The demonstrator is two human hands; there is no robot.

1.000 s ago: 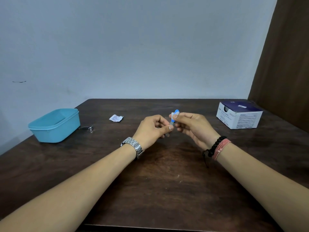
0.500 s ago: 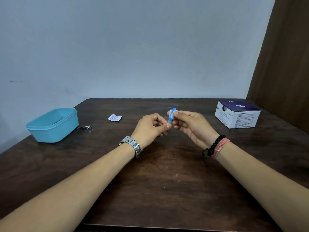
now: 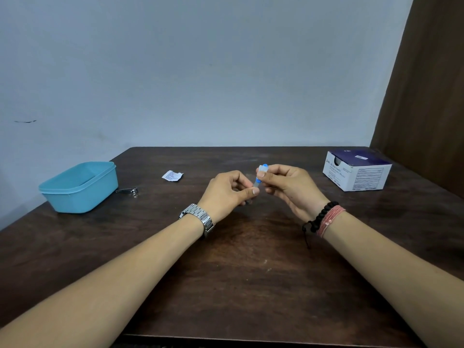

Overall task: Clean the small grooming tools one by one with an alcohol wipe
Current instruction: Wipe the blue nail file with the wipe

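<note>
Small blue tool near upright, top pinched by right hand; left hand pinching its lower end, wipe not discernible.

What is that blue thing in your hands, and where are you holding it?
A small blue grooming tool. The right hand pinches its upper end near the top; the left hand has its grip at the lower end. What kind of tool it is cannot be told.

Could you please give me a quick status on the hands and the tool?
Both hands pinching: right hand at top of blue tool, left hand at its lower end. Nail clipper waiting beside tub. Nothing obstructing.
</note>
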